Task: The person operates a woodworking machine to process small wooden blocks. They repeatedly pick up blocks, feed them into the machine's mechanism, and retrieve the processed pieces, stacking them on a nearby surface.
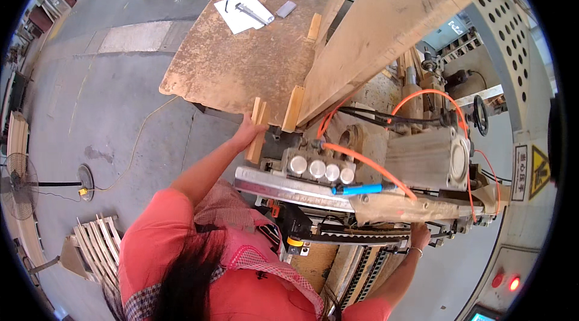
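Note:
My left hand [244,133] is closed round two short wooden strips [258,134], held upright at the near edge of a worn brown table [229,67]. On the right, my right hand [420,236] is at the lower side of a woodworking machine [416,158], by the end of its long rail. Its fingers are mostly hidden, so what it grips, if anything, does not show. Between my arms lie the machine's silver front bar [289,187], a row of several round silver knobs [316,169] and a blue pen-like tool [357,189].
A wooden block [294,108] stands by the table's near right corner, beside a long leaning board [392,37]. Paper [241,13] with a caliper [250,13] lies on the table. Orange hoses [374,167] cross the machine. A floor fan [21,185] and its cord are at left.

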Action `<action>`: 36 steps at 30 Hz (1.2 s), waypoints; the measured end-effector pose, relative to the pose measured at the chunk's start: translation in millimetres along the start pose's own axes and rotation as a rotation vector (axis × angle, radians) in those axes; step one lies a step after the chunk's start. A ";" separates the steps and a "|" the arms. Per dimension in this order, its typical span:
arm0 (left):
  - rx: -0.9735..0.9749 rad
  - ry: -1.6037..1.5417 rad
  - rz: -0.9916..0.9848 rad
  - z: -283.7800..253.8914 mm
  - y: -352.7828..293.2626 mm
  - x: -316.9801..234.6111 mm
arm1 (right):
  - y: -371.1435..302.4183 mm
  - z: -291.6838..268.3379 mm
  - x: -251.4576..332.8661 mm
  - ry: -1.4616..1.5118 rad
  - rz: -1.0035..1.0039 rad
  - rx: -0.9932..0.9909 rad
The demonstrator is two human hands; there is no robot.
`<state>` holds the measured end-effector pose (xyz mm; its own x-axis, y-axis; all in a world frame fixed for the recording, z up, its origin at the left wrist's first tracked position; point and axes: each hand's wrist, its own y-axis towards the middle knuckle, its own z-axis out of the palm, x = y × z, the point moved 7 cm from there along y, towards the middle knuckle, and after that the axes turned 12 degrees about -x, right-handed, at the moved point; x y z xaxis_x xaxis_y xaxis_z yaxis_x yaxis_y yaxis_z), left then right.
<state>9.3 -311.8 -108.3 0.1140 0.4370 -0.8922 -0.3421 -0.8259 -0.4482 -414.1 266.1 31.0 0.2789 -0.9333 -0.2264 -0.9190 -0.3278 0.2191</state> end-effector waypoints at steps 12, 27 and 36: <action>0.219 0.146 -0.201 32.4 82.8 46.3 | -11.3 35.3 -56.0 0.366 -0.022 -0.195; 0.011 0.476 0.068 26.9 112.3 33.9 | -11.4 34.6 -50.5 0.264 0.053 -0.091; -0.111 0.490 0.234 83.7 150.3 14.7 | -26.7 34.3 -50.4 0.239 0.103 -0.062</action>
<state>-118.5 -399.7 -184.1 0.4767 0.0418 -0.8781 -0.3128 -0.9254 -0.2138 -413.2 327.0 4.0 0.2492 -0.9680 0.0286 -0.9293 -0.2307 0.2884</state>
